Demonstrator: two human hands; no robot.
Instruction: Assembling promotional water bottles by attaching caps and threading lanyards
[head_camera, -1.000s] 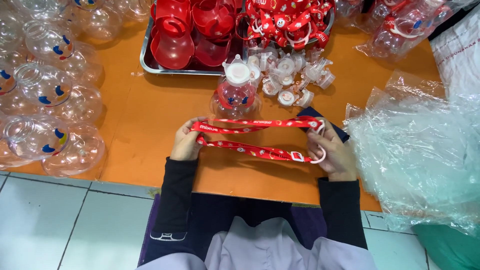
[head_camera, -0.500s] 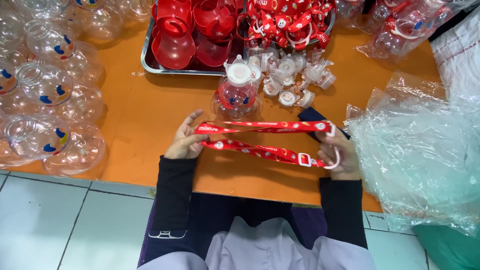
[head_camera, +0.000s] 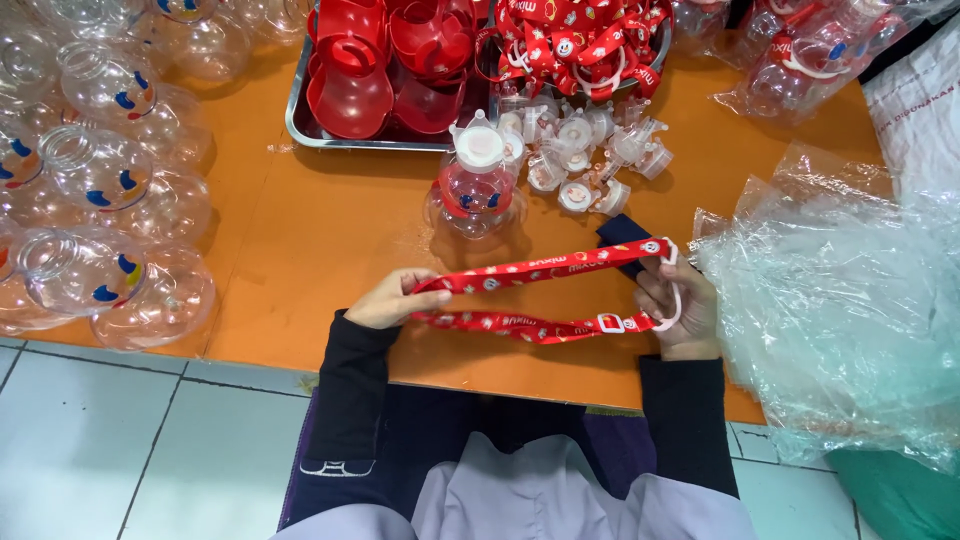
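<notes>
A red patterned strap (head_camera: 545, 268) with a white buckle and white end clips is stretched as a loop between both hands over the orange table (head_camera: 310, 240). My left hand (head_camera: 388, 300) pinches its left fold. My right hand (head_camera: 678, 305) grips its right end by the white clips. Just beyond the strap stands a round clear bottle (head_camera: 474, 190) with a red inner part and a white lid, touched by neither hand.
A metal tray (head_camera: 300, 125) at the back holds red plastic parts and more red straps (head_camera: 580, 40). Small white caps (head_camera: 590, 160) lie beside the bottle. Several clear round bottles (head_camera: 95, 200) crowd the left. Crumpled clear plastic bags (head_camera: 840, 310) fill the right.
The strap's right end has risen and tilted, and my right hand has shifted right. My left hand has slid slightly down and pinched the fold tighter.
</notes>
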